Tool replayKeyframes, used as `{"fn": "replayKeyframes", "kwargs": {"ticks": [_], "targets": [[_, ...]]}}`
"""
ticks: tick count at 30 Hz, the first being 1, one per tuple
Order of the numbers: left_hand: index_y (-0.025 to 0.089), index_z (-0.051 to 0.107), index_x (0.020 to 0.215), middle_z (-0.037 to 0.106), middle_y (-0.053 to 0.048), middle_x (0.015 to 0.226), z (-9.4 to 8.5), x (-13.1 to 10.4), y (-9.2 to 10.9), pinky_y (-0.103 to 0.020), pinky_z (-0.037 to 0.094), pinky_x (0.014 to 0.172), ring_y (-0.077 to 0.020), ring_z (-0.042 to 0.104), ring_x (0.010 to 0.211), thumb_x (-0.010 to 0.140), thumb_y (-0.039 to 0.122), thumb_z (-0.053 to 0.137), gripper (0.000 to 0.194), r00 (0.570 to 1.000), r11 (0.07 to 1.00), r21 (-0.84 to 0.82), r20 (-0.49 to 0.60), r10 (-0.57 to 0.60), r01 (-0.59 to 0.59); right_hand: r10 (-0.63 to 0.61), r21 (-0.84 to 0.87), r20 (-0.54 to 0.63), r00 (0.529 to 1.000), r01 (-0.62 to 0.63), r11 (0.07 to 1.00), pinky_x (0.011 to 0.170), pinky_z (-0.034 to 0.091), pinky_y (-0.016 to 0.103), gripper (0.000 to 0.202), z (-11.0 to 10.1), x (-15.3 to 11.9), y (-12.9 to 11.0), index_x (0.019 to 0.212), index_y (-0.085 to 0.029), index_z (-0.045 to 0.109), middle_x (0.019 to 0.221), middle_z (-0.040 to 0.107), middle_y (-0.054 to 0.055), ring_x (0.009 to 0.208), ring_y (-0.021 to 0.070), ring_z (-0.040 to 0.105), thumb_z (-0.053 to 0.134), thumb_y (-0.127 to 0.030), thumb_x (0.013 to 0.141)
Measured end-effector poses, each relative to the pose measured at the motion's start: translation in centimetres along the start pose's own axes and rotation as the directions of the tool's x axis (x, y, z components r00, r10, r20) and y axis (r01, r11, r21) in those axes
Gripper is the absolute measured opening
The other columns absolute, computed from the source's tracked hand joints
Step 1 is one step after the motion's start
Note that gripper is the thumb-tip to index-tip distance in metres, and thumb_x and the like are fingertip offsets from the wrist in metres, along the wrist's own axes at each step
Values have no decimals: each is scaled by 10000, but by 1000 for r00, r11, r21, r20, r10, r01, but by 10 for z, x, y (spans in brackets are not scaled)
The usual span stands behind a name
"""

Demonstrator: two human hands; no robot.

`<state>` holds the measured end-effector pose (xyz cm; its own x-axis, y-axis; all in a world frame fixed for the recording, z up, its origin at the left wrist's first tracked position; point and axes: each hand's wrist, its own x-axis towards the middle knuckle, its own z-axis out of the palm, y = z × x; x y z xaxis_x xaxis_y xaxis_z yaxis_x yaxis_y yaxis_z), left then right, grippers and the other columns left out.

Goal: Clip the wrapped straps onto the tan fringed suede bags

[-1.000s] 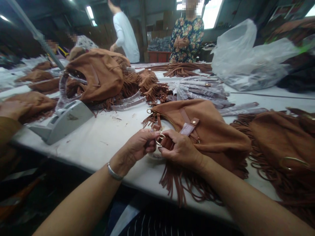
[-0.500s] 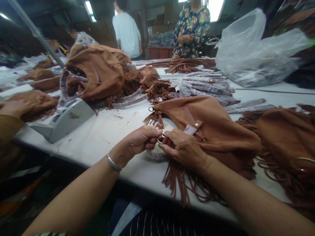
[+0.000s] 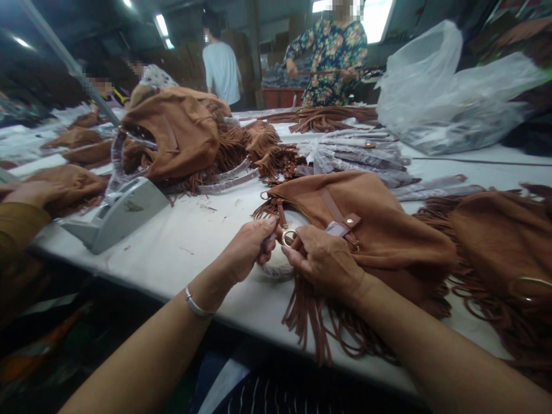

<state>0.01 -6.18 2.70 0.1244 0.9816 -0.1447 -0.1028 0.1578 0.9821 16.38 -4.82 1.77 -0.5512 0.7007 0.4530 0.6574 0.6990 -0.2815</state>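
A brown fringed handbag (image 3: pixel 379 218) lies on its side on the white table in front of me. My right hand (image 3: pixel 325 261) is closed on a brown leather tab beside the bag's opening, and a gold metal ring (image 3: pixel 288 237) sticks out at its fingertips. Close against the ring, my left hand (image 3: pixel 250 247) pinches the end of a brown leather strap, mostly hidden by the fingers. Under the hands a plastic-wrapped handle (image 3: pixel 276 268) curves on the tabletop. Dark brown fringe (image 3: pixel 304 313) hangs over the table's front edge.
A grey wedge-shaped plastic dispenser (image 3: pixel 114 215) stands at left, near a neighbour's hand (image 3: pixel 32 192). More brown bags (image 3: pixel 181 135) are piled behind it; another bag (image 3: pixel 504 241) lies at right. Plastic-wrapped straps (image 3: pixel 357 152) and a clear plastic bag (image 3: pixel 448 98) are farther back.
My left hand has shifted slightly left, and the ring now shows more fully between the hands. Across the table, a person in a floral top has spread their arms, stretching a brown strap.
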Motion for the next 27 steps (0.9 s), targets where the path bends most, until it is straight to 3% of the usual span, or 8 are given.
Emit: {"fn": "replayKeyframes", "kwargs": {"ticks": [3, 6, 11, 16, 19, 24, 27], "targets": [[167, 484, 792, 358, 76, 479, -5, -8, 2, -129, 223, 316, -35, 267, 354, 834, 434, 490, 270, 999, 995, 97, 3, 36, -36, 33, -22, -34, 999, -33, 999, 582, 322, 238, 224, -1, 0, 0, 801, -149, 539, 777, 607, 36, 633, 125, 521, 480, -363, 829], [160, 513, 808, 340, 76, 480, -15, -16, 9, -134, 222, 326, -39, 256, 370, 842, 444, 471, 289, 995, 958, 285, 96, 4, -31, 49, -64, -53, 997, -52, 997, 566, 305, 248, 190, -2, 0, -1, 797, -154, 534, 761, 616, 32, 623, 136, 527, 481, -336, 813], [133, 563, 882, 399, 46, 559, -21, -21, 24, -166, 291, 415, -59, 341, 456, 867, 420, 409, 326, 947, 833, 541, 315, -68, -120, 66, -129, 10, 998, -64, 990, 550, 299, 256, 187, -4, 1, -3, 828, -152, 529, 775, 628, 49, 642, 161, 554, 464, -327, 828], [127, 559, 717, 429, 34, 605, -19, -16, 27, -174, 289, 477, -65, 344, 527, 837, 345, 445, 274, 940, 685, 689, 340, -15, -238, 88, -193, 81, 993, -71, 979, 570, 338, 254, 212, -5, 1, -5, 883, -130, 519, 827, 632, 85, 704, 186, 592, 448, -327, 850], [138, 540, 670, 431, 34, 589, -18, -14, 27, -182, 295, 514, -77, 369, 553, 844, 324, 421, 281, 935, 544, 785, 353, -3, -295, 97, -231, 110, 989, -69, 970, 563, 348, 258, 222, -5, 1, -7, 893, -128, 509, 816, 630, 89, 700, 194, 604, 447, -338, 858], [167, 553, 675, 521, 4, 611, -8, -18, 32, -223, 284, 550, -111, 443, 580, 847, 321, 413, 271, 963, 156, 951, 259, 69, -267, 108, -294, 139, 984, -63, 954, 532, 344, 257, 230, -6, 3, -9, 887, -129, 496, 788, 629, 98, 682, 206, 613, 417, -344, 876], [188, 569, 705, 575, -14, 648, 0, -21, 34, -245, 272, 552, -139, 494, 607, 854, 319, 399, 261, 964, 5, 967, 254, 74, -255, 127, -301, 158, 979, -74, 951, 533, 346, 252, 228, -7, 3, -9, 896, -127, 491, 805, 632, 106, 697, 207, 620, 412, -341, 881]]}}
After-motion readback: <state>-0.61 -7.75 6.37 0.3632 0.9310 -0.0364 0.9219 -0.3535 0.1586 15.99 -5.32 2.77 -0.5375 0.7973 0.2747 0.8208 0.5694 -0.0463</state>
